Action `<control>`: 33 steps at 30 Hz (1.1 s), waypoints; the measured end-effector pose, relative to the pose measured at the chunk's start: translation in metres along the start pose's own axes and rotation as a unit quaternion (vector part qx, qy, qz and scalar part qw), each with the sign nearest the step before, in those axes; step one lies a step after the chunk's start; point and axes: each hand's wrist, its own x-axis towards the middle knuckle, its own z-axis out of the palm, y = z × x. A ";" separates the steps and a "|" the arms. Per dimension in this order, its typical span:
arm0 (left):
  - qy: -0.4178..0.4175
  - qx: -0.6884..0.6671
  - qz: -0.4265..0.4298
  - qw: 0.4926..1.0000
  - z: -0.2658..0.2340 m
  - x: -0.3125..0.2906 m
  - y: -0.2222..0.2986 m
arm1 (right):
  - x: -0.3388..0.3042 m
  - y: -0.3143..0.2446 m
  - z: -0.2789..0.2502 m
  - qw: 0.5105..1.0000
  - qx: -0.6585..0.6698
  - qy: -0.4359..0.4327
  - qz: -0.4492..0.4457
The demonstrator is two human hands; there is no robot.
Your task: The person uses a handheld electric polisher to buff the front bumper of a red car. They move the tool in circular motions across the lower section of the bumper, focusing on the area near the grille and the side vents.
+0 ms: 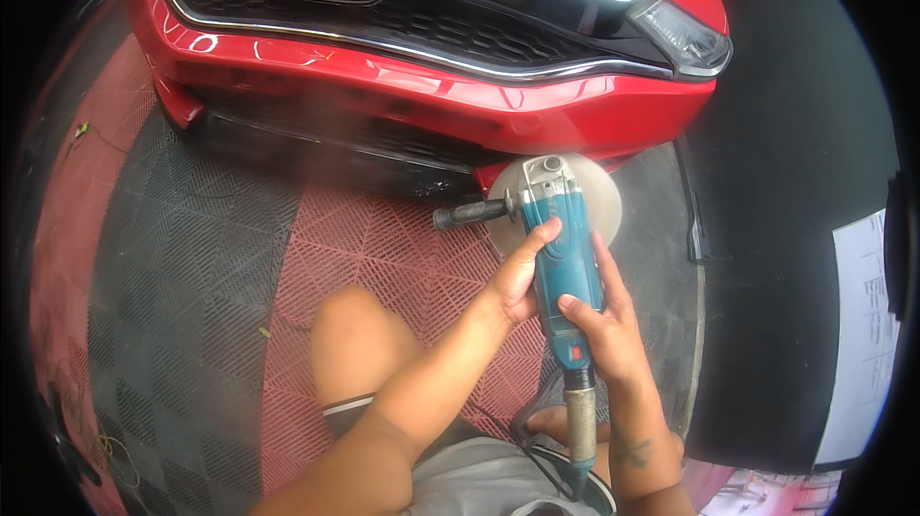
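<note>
- Nearest, the person's grey shorts (470, 480) and bent left knee (356, 326) show above red and dark grey slatted floor tiles (350, 238).
- A power cord (580, 425) in a pale sleeve runs from the tool's rear end back toward the person's lap.
- The right hand (615, 332) is clamped on the housing's right side, thumb on top near the rear, one finger stretched forward along the side; the remaining fingers are hidden.
- The left hand (518, 278) grips the housing's left side farther forward, thumb on top; its other fingers are tucked out of sight, so their spacing cannot be told.
- The teal rotary polisher (567, 262) lies between both hands, its black side handle (464, 216) jutting left, ungripped.
- Its pale round pad (604, 198) sits at the lower edge of the red car bumper (460, 114); contact is impossible to tell.
- Beyond are the black honeycomb grille (479, 35) and a clear headlight (682, 39).
</note>
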 end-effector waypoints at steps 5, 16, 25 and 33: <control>0.060 0.018 0.025 0.998 -0.021 -0.028 -0.003 | -0.002 0.033 0.005 0.996 0.061 -0.051 0.033; 0.192 0.113 0.073 0.972 -0.042 -0.067 0.040 | 0.013 0.083 0.046 0.960 0.242 -0.114 0.087; 0.165 0.103 0.064 0.979 -0.044 -0.063 0.049 | 0.017 0.070 0.054 0.971 0.209 -0.099 0.061; 0.146 0.083 0.049 0.985 -0.047 -0.062 0.055 | 0.024 0.067 0.057 0.978 0.180 -0.099 0.046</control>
